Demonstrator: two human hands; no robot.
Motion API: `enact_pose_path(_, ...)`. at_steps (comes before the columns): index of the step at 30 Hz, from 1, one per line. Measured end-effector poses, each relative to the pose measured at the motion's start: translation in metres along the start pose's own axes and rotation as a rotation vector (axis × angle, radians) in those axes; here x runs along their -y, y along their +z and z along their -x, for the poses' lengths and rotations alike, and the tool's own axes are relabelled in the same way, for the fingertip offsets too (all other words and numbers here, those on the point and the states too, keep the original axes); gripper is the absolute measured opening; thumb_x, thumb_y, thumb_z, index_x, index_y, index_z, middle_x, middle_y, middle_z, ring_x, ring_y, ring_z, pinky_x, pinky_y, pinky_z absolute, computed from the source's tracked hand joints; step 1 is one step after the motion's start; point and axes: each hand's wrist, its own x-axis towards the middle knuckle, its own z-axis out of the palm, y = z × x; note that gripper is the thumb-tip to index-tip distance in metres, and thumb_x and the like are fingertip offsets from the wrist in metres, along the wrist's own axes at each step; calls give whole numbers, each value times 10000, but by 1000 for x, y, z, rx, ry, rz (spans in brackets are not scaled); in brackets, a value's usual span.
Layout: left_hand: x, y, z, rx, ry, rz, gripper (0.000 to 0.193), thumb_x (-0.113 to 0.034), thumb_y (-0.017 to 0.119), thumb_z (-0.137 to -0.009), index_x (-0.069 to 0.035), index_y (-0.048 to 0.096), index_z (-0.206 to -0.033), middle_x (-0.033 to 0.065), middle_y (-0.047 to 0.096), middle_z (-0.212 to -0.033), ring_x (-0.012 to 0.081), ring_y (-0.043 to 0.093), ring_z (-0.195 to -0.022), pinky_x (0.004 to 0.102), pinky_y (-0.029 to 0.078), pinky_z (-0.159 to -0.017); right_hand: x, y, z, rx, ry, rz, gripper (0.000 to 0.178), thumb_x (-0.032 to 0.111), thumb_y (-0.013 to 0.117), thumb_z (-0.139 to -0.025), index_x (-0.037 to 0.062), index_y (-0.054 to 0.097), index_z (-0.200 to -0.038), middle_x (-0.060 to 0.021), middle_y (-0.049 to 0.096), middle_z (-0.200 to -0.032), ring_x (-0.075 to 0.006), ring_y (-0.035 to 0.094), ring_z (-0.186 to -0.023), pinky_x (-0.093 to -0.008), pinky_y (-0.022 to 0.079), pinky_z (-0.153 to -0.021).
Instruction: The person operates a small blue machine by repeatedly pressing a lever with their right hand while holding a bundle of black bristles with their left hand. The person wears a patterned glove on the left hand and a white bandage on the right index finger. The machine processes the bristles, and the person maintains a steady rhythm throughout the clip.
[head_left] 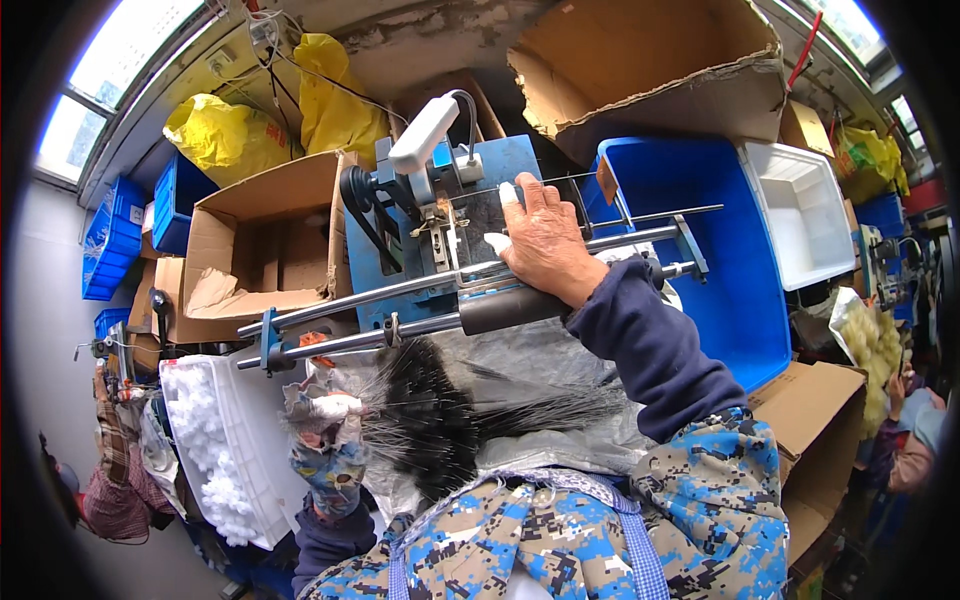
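Observation:
My right hand (550, 240) lies over the blue bench machine (520, 158), fingers stretched out and thumb apart. White coverings wrap its thumb and index fingertip. A thin wire (570, 179) passes by those fingertips toward a small brown piece (606, 181). Low on the left, my left hand (330, 415), in a patterned glove with white wrapping on a finger, is curled beside the wire ends of a black-bristled bundle (430, 410). What its fingers hold is too small to make out. The bundle's thin wires fan out both ways across a grey plastic sheet (570, 350) on my lap.
Metal rails (350, 345) cross in front of the machine. Right of it stand a large blue bin (720, 240), a white bin (800, 220) and cardboard boxes (650, 70). On the left are an open carton (270, 235) and a white crate (245, 440) of white tufts. Other people sit at both sides.

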Motion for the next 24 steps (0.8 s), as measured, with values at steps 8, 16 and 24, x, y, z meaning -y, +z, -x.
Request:
enact_pose_path(8,11,-3,6,89,-44,-220,137,38,574,-824,5,546,-954,135,600,-877,170,594,-741,291,497,-694,16,2,-5,67,59,-12,590,325,632,-769,-59,454,-1180,-182,439,-1053,-294,547,-889,-362,496,-672)
enact_pose_path(16,-14,17,1,-4,-121,-277,130,31,626,-797,17,557,-906,111,622,-813,153,603,-707,275,506,-674,68,24,-19,-22,-23,-72,358,215,601,-752,-62,524,-965,-171,473,-906,-267,559,-769,-343,506,-544)
enact_pose_path(24,-7,3,3,-73,-245,-153,91,-27,548,-858,25,529,-931,98,604,-809,141,570,-728,266,469,-680,12,-10,-6,150,-56,93,418,235,688,-691,-46,551,-968,-159,455,-989,-282,503,-900,-395,444,-690)
